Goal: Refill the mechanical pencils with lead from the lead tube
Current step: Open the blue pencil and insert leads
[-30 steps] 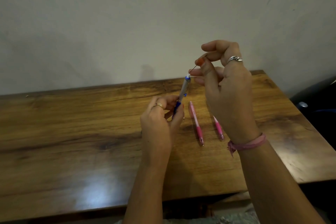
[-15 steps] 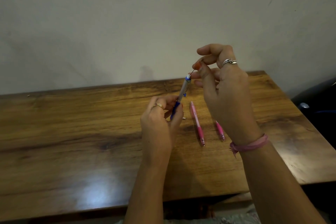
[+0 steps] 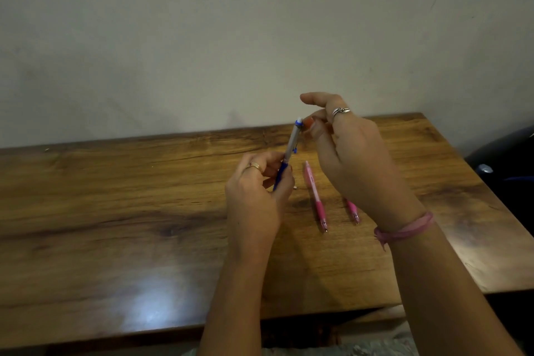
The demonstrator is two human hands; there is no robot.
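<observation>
- Head view: the left hand (image 3: pixel 257 191) grips the blue and grey pencil (image 3: pixel 289 153) by its lower blue part and holds it tilted, with its top end pointing up and away.
- One second ago a thin dark lead stuck out above the pencil's top, pinched by the right hand (image 3: pixel 346 153). Now no lead shows there, and the thumb tip sits right beside the top end.
- This likely means the lead has slid down into the pencil, so this pencil looks nearly filled.
- The right hand's thumb and first finger are curled close together at the pencil's top. It cannot be told if they pinch anything; the other fingers are loose.
- Two pink pencils wait on the wooden table (image 3: pixel 115 211): the near pink pencil (image 3: pixel 315 196) lies just right of the left hand, and the far pink pencil (image 3: pixel 353 211) is partly hidden under the right wrist.
- The lead tube cannot be seen.
- A small dark mark is on the near pink pencil, but it is too tiny to read. No other writing shows.
</observation>
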